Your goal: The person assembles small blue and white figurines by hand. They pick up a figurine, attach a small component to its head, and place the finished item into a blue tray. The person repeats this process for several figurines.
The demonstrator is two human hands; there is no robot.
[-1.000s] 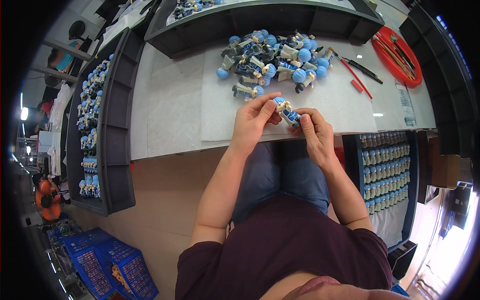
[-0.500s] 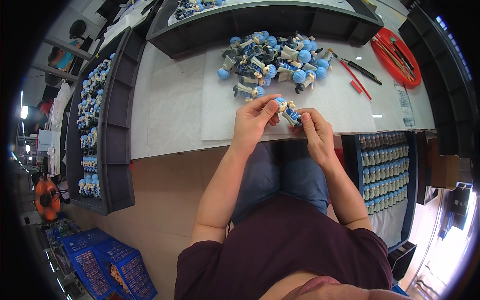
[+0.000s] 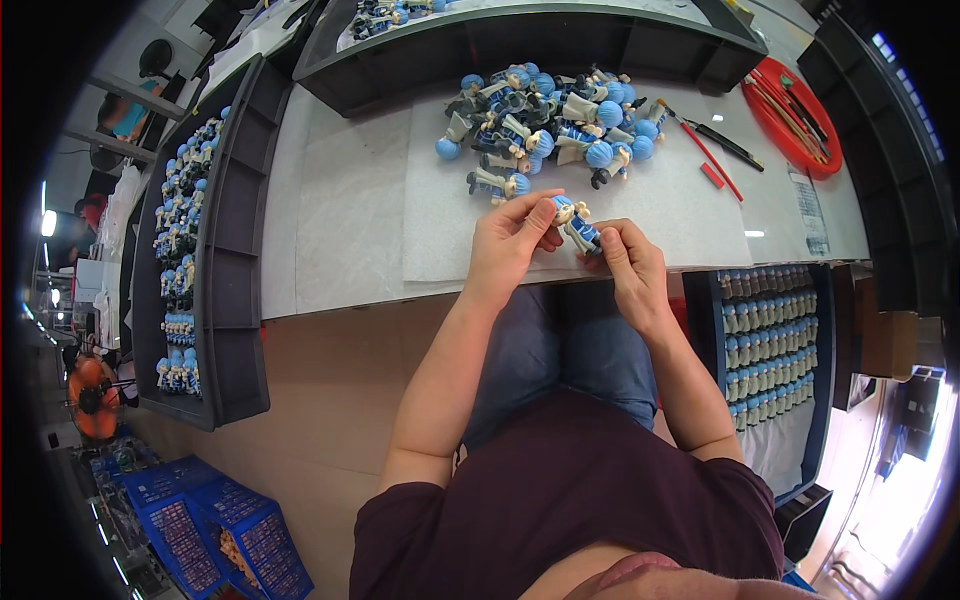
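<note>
Head view. Pale grey worktop, matte, with a lighter sheet laid over its middle. Both hands meet at the near edge of that sheet over 1 small figurine.

Figurine: hard, glossy plastic, a round blue head at the upper left end, a pale and dark blue body running down to the right. It lies tilted, off the sheet, held between the 2 hands. Finer detail is too small to tell.

Left hand: fingers curled, thumb and forefinger pinched closed on the head end of the figurine. Right hand: fingers bent inward, tips closed on the lower body end.

Pile of figurines: same kind, blue ball heads, lying loose and jumbled on the sheet just beyond the hands, apart from them.

Left tray: dark, rigid, long, with rows of the same figurines along its far side. Right tray: blue, figurines standing in tight rows, below the worktop edge beside the right forearm.

Red round dish: shiny, at the far right, holding thin stick-like tools. A red-handled tool lies on the worktop between dish and pile.
</note>
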